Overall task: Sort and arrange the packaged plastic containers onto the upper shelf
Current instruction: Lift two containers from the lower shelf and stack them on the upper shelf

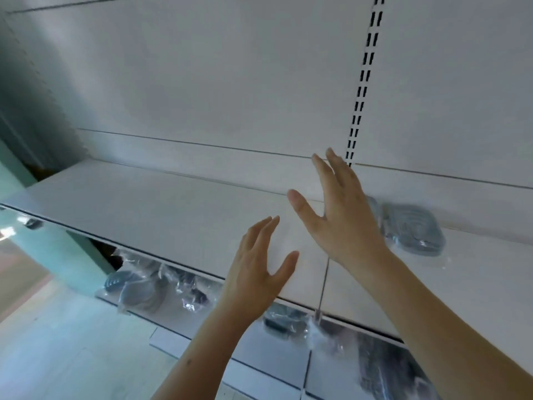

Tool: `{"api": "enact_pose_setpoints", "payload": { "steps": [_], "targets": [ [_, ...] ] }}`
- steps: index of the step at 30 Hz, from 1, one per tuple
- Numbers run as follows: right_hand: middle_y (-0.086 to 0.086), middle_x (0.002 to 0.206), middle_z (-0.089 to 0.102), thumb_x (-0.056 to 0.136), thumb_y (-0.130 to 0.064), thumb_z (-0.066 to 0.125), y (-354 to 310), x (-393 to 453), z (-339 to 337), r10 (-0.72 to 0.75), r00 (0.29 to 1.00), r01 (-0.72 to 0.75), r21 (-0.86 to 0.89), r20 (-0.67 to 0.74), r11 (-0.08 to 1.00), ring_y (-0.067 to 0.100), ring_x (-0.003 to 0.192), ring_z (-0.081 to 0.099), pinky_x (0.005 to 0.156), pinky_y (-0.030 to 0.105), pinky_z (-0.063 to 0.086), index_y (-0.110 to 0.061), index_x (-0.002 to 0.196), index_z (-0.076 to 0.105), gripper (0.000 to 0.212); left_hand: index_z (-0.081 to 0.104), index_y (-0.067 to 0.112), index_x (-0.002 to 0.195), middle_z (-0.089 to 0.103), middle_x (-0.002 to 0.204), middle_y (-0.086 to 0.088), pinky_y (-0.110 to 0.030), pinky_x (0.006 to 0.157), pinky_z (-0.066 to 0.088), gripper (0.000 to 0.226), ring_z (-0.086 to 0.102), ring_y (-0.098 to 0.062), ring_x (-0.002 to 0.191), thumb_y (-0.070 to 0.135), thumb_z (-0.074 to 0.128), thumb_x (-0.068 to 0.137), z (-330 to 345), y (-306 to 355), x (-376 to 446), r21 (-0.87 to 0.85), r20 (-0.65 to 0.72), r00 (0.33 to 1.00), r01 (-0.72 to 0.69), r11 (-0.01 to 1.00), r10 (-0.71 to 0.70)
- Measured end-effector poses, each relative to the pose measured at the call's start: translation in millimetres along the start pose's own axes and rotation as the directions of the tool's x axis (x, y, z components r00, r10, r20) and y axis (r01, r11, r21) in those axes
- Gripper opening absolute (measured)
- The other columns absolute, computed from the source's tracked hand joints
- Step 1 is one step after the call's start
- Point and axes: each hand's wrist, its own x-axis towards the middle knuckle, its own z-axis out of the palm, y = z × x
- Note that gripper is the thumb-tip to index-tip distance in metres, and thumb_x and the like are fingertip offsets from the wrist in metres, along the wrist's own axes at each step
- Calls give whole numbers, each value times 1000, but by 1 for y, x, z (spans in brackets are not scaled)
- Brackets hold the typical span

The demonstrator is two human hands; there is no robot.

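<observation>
Both hands are raised with fingers spread and nothing in them: the right hand (343,215) is up over the upper shelf (161,209), palm turned inward, its fingertips (331,155) reaching toward the white back panel (230,82), while the left hand (259,267) sits lower and nearer, open too, thumb splayed out, in front of the shelf's front edge. Nothing lies between the two palms but bare shelf surface. Just past the right fingertips runs the slotted upright (364,79) of the shelving, a black dashed line climbing the panel. Immediately behind the back of the right hand, on the far side from the left one, lies a packaged plastic container (415,229), grey-blue and ribbed under clear wrap, flat on the upper shelf and partly hidden by the wrist (whether it is one pack or two overlapping I cannot tell, the picture being blurred there). Below the left hand, on the lower shelf (178,339), more wrapped containers (138,287) lie in a loose jumble, some dark, some grey, running under both forearms toward the right. Off beyond the left hand is a pale green wall (43,255) and floor.
</observation>
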Motion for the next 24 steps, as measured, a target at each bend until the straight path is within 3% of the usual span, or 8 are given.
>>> {"api": "enact_pose_setpoints", "payload": {
  "steps": [5,10,14,19,22,24],
  "targets": [
    [0,168,15,95,-69,28,-115,-8,74,-137,990,139,75,-23,987,16,154,9,125,42,20,-20,158,24,80,46,27,145,49,141,13,-37,105,47,53,49,-5,129,50,51,97,-82,-63,-67,-15,-123,992,-28,1000,26],
    [5,165,24,95,-68,27,-230,-18,171,-229,973,224,140,24,964,22,153,18,122,45,27,-16,155,31,79,47,28,143,49,141,15,-32,103,48,53,49,-4,125,51,51,95,-158,-151,-144,21,-150,984,105,994,-100],
    [7,161,33,92,-70,24,-300,-24,240,-286,957,276,150,50,949,23,149,29,119,40,32,-15,152,37,82,43,30,144,47,144,12,-35,106,46,55,46,-7,128,51,54,95,-195,-218,-194,52,-143,961,248,967,-238],
    [9,152,46,97,-64,27,-346,-29,325,-405,901,384,145,159,912,25,140,43,111,35,40,-13,147,45,74,39,31,148,45,147,10,-36,109,42,58,41,-11,134,50,55,96,-224,-302,-220,95,-84,910,414,906,-407],
    [10,151,46,98,-60,27,-345,-19,387,-438,848,417,134,297,899,25,138,44,111,36,40,-12,146,46,71,40,29,149,45,147,8,-33,109,40,57,42,-14,134,49,54,97,-234,-358,-214,156,-31,876,481,863,-482],
    [11,152,45,101,-53,36,-335,-5,434,-420,830,404,124,366,906,25,139,44,109,37,42,-11,147,45,63,39,27,150,45,148,5,-33,109,40,58,43,-17,134,49,53,98,-241,-397,-202,196,10,853,511,837,-522]
  ]
}}
